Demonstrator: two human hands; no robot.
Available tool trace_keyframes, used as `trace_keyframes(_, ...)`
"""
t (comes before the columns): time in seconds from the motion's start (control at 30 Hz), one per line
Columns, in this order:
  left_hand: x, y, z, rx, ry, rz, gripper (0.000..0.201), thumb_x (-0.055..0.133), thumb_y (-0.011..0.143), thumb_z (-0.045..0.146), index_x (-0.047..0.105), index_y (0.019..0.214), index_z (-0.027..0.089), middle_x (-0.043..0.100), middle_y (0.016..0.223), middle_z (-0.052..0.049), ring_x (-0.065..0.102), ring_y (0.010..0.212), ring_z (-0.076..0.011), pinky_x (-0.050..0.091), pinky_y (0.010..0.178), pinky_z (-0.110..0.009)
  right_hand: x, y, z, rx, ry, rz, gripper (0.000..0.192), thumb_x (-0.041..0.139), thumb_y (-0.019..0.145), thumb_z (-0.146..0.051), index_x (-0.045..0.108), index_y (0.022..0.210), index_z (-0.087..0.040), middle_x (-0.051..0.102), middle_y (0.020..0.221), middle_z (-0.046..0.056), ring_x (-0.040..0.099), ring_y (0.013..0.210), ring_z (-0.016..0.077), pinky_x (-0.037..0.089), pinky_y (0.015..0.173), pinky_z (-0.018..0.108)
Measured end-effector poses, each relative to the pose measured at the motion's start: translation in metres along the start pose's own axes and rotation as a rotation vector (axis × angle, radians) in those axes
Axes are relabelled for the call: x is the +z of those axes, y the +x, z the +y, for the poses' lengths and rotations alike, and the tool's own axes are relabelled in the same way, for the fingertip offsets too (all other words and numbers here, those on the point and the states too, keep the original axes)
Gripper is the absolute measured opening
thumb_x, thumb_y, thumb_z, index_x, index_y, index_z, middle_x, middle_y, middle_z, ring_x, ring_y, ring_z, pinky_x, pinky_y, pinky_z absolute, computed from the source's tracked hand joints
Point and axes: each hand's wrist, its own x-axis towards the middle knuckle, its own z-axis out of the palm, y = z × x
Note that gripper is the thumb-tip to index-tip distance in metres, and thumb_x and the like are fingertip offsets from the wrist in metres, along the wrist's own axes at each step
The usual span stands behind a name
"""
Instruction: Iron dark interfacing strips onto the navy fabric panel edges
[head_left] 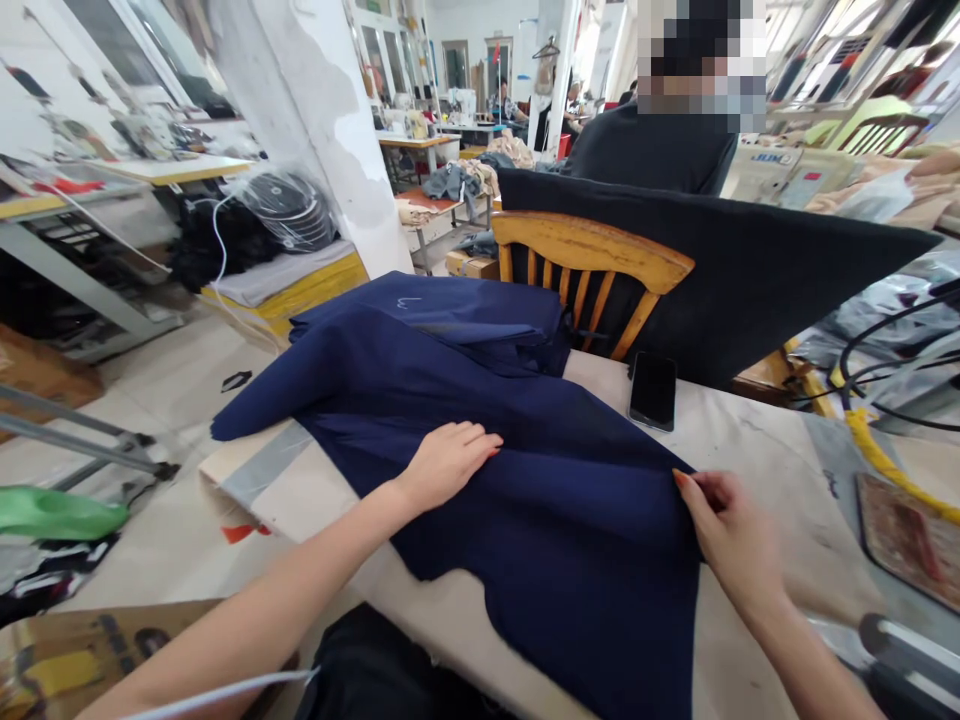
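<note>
A dark navy fabric piece (577,520) is spread over the pale table and hangs past its near edge, with a curved cutout on its lower left. My left hand (450,462) lies on the middle of it, fingers closed together at a fold. At the right edge, my right hand (724,515) pinches the fabric between thumb and fingers. A crease runs between both hands. Behind them sits a folded navy stack (472,300) with a white chalk mark on top; another part of the cloth drapes leftward off the table.
A black phone (653,390) lies near the table's far edge. Beyond stands a wooden chair (600,245), with black cloth and a seated person in front. A rusty tray (911,535) and yellow-wrapped cable (885,455) are at right. A pillar (315,130) rises at left.
</note>
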Motion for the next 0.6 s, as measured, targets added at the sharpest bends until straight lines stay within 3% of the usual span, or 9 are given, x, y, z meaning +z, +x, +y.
trace_keyframes(0.17,0.026,0.031,-0.020,-0.010,0.075,-0.102,0.030,0.034,0.101,0.031,0.057,0.118,0.023,0.064,0.093,-0.002,0.061,0.077,-0.0128,0.042,0.064,-0.021,0.027,0.030,0.000,-0.018,-0.175,-0.020,0.035,0.044,0.085,-0.053,0.058,0.087,-0.021,0.055,0.056,0.001,0.052,0.051,0.0192,0.031,0.051,0.029)
trace_keyframes(0.3,0.023,0.028,-0.012,-0.069,0.095,-0.052,0.029,0.038,0.099,0.029,0.058,0.118,0.019,0.064,0.097,-0.006,0.059,0.087,-0.0179,0.042,0.073,-0.027,0.007,0.011,-0.001,-0.056,-0.171,-0.006,0.038,0.040,0.087,-0.050,0.054,0.103,-0.019,0.060,0.073,0.005,0.056,0.063,0.0217,0.034,0.054,0.031)
trace_keyframes(0.37,0.013,0.018,0.005,-0.105,0.079,0.008,0.029,0.037,0.099,0.028,0.057,0.118,0.018,0.062,0.106,-0.009,0.055,0.098,-0.0213,0.040,0.081,-0.032,-0.011,-0.018,-0.004,-0.135,-0.107,-0.066,0.037,0.039,0.087,-0.052,0.055,0.099,-0.021,0.060,0.080,0.004,0.057,0.068,0.0197,0.039,0.057,0.031)
trace_keyframes(0.47,-0.001,-0.007,0.046,-0.080,-0.126,0.074,0.025,0.040,0.098,0.025,0.058,0.114,0.020,0.061,0.110,-0.007,0.054,0.098,-0.0196,0.039,0.083,-0.033,-0.031,-0.075,-0.012,-0.374,0.041,-0.312,0.026,0.043,0.090,-0.045,0.056,0.081,-0.024,0.057,0.074,-0.001,0.055,0.066,0.0132,0.043,0.059,0.025)
trace_keyframes(0.53,-0.006,-0.026,0.079,0.025,-0.312,0.020,0.021,0.042,0.096,0.019,0.061,0.105,0.021,0.063,0.104,-0.004,0.055,0.093,-0.0167,0.038,0.083,-0.031,-0.035,-0.111,-0.015,-0.570,0.099,-0.438,0.017,0.047,0.091,-0.033,0.054,0.079,-0.024,0.055,0.073,-0.001,0.054,0.066,0.0125,0.043,0.059,0.024)
trace_keyframes(0.6,-0.006,-0.043,0.108,0.088,-0.431,-0.055,0.022,0.043,0.093,0.014,0.062,0.102,0.021,0.063,0.101,-0.003,0.055,0.091,-0.0154,0.037,0.082,-0.030,-0.031,-0.136,-0.013,-0.702,0.055,-0.458,0.007,0.055,0.087,-0.029,0.053,0.083,-0.023,0.055,0.076,0.000,0.054,0.069,0.0151,0.044,0.060,0.028)
